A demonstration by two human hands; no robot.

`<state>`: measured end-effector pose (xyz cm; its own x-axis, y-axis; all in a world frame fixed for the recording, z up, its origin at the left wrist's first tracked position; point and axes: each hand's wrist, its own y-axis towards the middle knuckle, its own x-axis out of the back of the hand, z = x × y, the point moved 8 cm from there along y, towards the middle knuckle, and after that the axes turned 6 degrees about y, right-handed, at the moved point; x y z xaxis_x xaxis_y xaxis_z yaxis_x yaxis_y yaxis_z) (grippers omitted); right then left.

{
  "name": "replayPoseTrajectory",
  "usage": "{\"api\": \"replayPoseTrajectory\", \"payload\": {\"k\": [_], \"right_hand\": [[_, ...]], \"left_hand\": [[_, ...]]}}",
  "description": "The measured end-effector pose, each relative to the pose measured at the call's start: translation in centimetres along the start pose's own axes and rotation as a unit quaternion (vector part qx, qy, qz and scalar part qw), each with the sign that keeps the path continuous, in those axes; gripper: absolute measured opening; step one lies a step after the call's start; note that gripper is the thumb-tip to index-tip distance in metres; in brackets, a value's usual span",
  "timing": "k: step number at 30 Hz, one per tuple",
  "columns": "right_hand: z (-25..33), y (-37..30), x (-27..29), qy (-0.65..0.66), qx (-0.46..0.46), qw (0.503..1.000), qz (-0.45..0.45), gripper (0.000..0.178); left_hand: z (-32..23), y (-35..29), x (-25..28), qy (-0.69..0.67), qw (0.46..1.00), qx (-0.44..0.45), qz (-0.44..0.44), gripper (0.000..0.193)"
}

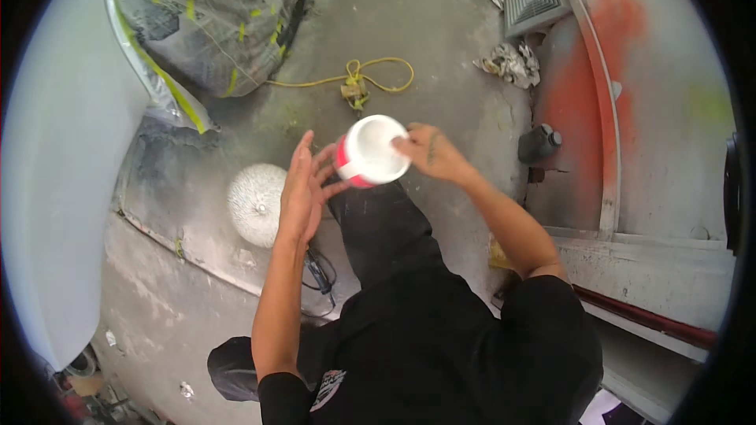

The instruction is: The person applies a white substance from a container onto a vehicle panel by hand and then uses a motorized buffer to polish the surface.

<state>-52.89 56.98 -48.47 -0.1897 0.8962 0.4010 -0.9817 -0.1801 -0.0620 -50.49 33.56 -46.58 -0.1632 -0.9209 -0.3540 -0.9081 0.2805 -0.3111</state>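
Note:
A round white tub [366,145] with a red and white band is held out in front of my body, above my leg. Its pale round face tilts up at me, slightly blurred. My right hand [433,153] grips the tub's right rim, thumb over the edge; most of its other fingers are hidden. My left hand [305,185] is open, fingers spread against or just beside the tub's left side; contact is hard to tell. On the floor left of that hand lies a fluffy white round pad [258,205], like a wool buffing pad.
A yellow cord [386,60] lies looped on the floor ahead. At far left, a plastic-wrapped bulk [213,16] stands by a pale curved panel [63,165]. A dark bottle [538,144] sits near the red-stained wall [583,94]. Crumpled foil [516,65] lies beyond it.

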Motion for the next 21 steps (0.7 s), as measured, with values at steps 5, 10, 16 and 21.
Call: {"api": "replayPoseTrajectory", "payload": {"k": [5,10,16,21], "right_hand": [[-20.5,-4.7,9.0,-0.188,-0.114,0.961,-0.168,0.038],[-37.6,-14.8,17.2,-0.273,-0.315,0.858,-0.3,0.056],[-44.8,-20.6,16.5,-0.164,-0.514,0.788,-0.297,0.057],[-38.8,-17.1,13.3,-0.11,-0.611,0.771,-0.138,0.056]], "left_hand": [[1.8,-2.2,8.0,0.111,0.98,-0.018,-0.163,0.063],[5.9,-8.2,19.1,0.231,0.925,0.012,-0.301,0.051],[15.0,-11.6,27.0,0.35,0.842,0.003,-0.41,0.055],[21.9,-10.3,26.2,0.445,0.8,0.031,-0.4,0.084]]}}
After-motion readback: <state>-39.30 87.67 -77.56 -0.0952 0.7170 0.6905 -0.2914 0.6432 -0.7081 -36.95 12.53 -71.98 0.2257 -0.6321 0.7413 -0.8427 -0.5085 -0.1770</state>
